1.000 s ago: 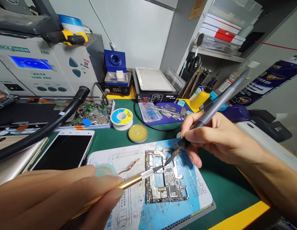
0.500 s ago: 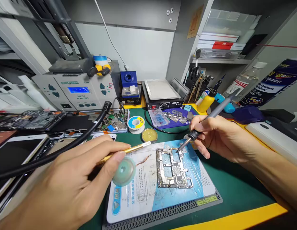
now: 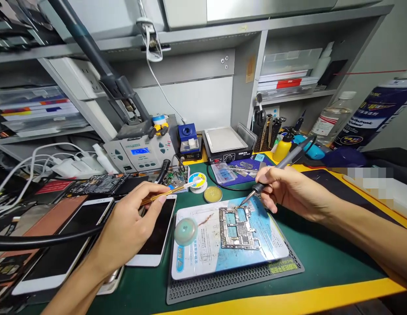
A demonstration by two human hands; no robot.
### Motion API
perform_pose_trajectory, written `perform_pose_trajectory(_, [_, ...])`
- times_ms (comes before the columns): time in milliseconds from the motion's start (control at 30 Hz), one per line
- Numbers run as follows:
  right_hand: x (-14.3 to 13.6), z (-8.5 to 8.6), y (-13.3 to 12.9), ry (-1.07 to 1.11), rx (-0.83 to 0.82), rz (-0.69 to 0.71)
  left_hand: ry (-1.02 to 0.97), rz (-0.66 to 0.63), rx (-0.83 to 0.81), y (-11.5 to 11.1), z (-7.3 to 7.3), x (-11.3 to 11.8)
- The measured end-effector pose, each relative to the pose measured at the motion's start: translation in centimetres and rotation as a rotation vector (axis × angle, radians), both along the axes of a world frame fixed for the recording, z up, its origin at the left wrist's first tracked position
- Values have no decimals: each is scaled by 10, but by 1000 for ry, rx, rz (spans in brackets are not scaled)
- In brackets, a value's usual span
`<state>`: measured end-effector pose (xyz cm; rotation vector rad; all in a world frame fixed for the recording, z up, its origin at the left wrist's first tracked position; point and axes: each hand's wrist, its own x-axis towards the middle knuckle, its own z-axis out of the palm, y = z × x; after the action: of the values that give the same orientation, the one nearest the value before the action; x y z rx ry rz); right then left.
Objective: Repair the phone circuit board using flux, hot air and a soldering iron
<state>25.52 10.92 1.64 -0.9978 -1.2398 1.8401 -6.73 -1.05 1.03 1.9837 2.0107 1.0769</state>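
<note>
My left hand (image 3: 134,218) pinches a thin golden tool (image 3: 172,191) with a white tip, above a white phone (image 3: 157,232). My right hand (image 3: 285,190) grips a grey soldering iron (image 3: 290,155) by its black collar. The iron's metal tip points down at the upper edge of a phone circuit board (image 3: 238,229); whether it touches cannot be made out. The board lies on a blue and white sheet (image 3: 272,249). On the sheet's left part sit a round translucent green disc (image 3: 185,232) and a strand of copper braid (image 3: 206,219).
A solder spool (image 3: 197,182) and a round tin (image 3: 213,194) stand behind the sheet. Farther back are a hot-air station (image 3: 140,153), a heating plate (image 3: 226,140) and a yellow bottle (image 3: 283,148). A black hose (image 3: 52,243) crosses at the left.
The view has shifted, showing more shelf and phones. My left hand with its tool has moved left, away from the green disc and board. My right hand still holds the iron at the board's top.
</note>
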Motion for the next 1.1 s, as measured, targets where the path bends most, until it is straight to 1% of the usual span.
perform_pose_trajectory(100, [1,-2,1,4,5,25,-3,12,-11,13,-1,3])
perform_pose_trajectory(300, [0,-4,2,-14,8,33,48,-11,-92,58,-8,16])
perform_pose_trajectory(367, [0,-5,2,-17,7,37,77,-15,-112,68,-10,18])
perform_pose_trajectory(433, [0,-5,2,-19,7,41,112,-27,-135,73,-11,19])
perform_pose_trajectory(733, [2,-4,0,-31,11,52,222,-64,-236,76,0,21])
perform_pose_trajectory(867, [2,-3,0,-29,18,54,246,-70,-239,78,0,20])
perform_pose_trajectory(933, [2,-3,1,-29,19,57,257,-74,-227,78,3,20])
perform_pose_trajectory(1000, [2,-3,1,-24,20,56,268,-60,-189,72,8,20])
perform_pose_trajectory(1100, [3,-4,2,-7,24,52,283,-43,-125,46,21,22])
